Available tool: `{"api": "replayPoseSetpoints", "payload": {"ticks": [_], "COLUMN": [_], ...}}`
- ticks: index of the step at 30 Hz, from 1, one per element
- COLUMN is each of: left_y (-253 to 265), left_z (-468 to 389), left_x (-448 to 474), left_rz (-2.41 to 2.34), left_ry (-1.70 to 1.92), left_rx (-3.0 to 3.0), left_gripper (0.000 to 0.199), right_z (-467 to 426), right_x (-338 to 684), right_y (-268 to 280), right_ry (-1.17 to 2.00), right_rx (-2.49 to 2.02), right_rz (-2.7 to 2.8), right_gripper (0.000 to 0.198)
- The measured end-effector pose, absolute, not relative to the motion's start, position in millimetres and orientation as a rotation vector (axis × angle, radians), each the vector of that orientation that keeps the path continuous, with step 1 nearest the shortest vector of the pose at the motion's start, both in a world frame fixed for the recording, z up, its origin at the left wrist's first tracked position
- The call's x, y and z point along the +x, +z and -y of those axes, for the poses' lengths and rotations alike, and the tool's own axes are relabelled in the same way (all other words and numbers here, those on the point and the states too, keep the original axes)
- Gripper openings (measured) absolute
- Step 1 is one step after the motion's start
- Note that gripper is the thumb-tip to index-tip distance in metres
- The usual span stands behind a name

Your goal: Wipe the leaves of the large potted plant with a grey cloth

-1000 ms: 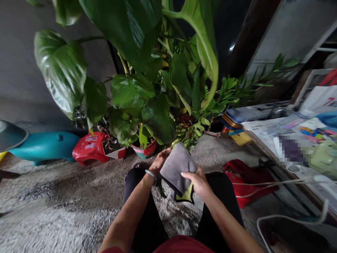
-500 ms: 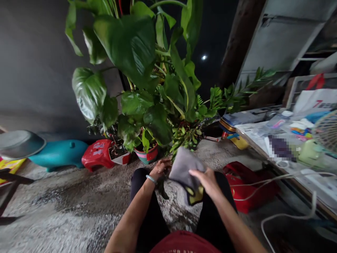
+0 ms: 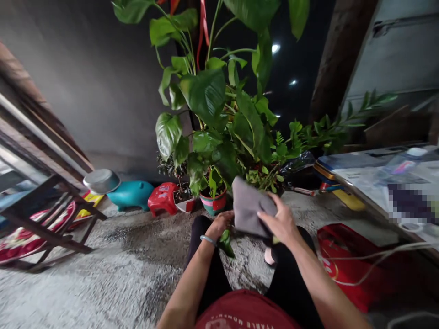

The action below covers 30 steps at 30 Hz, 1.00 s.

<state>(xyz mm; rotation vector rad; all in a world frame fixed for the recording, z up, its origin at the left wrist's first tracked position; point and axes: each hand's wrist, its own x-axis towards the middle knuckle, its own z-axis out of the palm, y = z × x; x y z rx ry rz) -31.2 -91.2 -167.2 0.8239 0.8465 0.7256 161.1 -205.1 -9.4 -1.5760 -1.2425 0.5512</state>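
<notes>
My right hand [image 3: 284,223] grips a folded grey cloth [image 3: 252,208], thumb on its near face. The cloth stands in front of the low stems of a big leafy plant [image 3: 206,98]. My left hand [image 3: 221,225], with a pale bangle at the wrist, is closed just left of the cloth. A green leaf [image 3: 227,243] hangs beneath it, its stalk seemingly between the fingers, which are partly hidden. Just beyond the left hand stands a striped red and green flowerpot [image 3: 213,202].
A red stool [image 3: 163,198], a teal animal-shaped seat [image 3: 132,195] and a metal basin [image 3: 102,181] line the wall at left, near a wooden folding chair [image 3: 56,219]. At right are a cluttered table [image 3: 363,176], a red bag [image 3: 343,256] and pale cables [image 3: 377,253].
The view has swung left, bringing the folding chair in. The cloth has turned more upright in my right hand, its yellow and black edge now mostly hidden. My left hand stays beside it with the leaf.
</notes>
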Motion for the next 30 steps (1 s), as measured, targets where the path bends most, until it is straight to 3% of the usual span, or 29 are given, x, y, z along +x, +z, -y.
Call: {"api": "replayPoseSetpoints", "payload": {"ticks": [4, 7, 11, 15, 18, 22, 25, 27, 30], "left_y": [-153.7, -151.3, -150.4, -136.1, -129.1, -137.7, -143.9, -142.1, -135.1], "left_z": [95.6, 94.3, 96.6, 107.8, 116.3, 123.0, 126.6, 129.7, 134.8], "left_x": [-28.0, -32.4, -45.8, -46.7, -46.6, -60.7, -72.8, -74.9, -68.3], "left_rz": [-0.869, -0.837, -0.768, -0.676, -0.628, -0.7, -0.765, -0.78, -0.791], "left_ry": [0.716, 0.782, 0.769, 0.725, 0.711, 0.728, 0.716, 0.708, 0.719], "left_rx": [0.689, 0.529, 0.488, 0.509, 0.507, 0.496, 0.483, 0.479, 0.499], "left_gripper": [0.036, 0.036, 0.032, 0.042, 0.05, 0.049, 0.047, 0.048, 0.049], "right_z": [176.4, 203.1, 253.7, 226.4, 193.7, 230.8, 270.5, 263.7, 209.6], "right_x": [153.3, 123.0, 131.3, 182.1, 181.2, 129.3, 131.4, 163.4, 211.8], "right_y": [9.7, -23.7, -34.5, 14.9, 14.1, -34.2, -38.7, -18.8, 11.0], "right_ry": [0.401, 0.607, 0.841, 0.496, 0.334, 0.665, 0.796, 0.674, 0.29], "right_rx": [-1.713, -1.834, -1.604, -1.58, -1.688, -1.658, -1.495, -1.554, -1.733], "right_rz": [1.293, 1.358, 1.434, 1.258, 1.098, 1.317, 1.528, 1.425, 1.147], "right_gripper": [0.062, 0.06, 0.056, 0.059, 0.058, 0.053, 0.058, 0.054, 0.064]}}
